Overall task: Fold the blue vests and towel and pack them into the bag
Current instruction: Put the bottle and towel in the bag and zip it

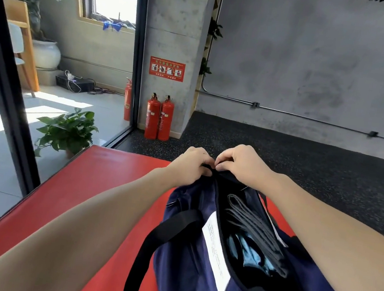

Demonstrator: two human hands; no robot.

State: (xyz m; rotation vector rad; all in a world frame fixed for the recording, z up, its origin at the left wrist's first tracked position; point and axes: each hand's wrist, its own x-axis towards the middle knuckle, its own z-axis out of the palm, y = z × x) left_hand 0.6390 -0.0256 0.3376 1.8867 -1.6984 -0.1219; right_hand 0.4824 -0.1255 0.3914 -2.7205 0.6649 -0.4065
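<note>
My left hand and right hand met at the far end of the navy bag, fingers curled and pinching the dark fabric at its opening. The bag lay on a red mat, unzipped, with a grey folded towel above light-blue cloth inside. A white label lined the opening's left edge; a black strap looped alongside. Two red extinguishers stood beyond.

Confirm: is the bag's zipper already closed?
No, the navy bag gapes open, showing folded fabric inside.
</note>
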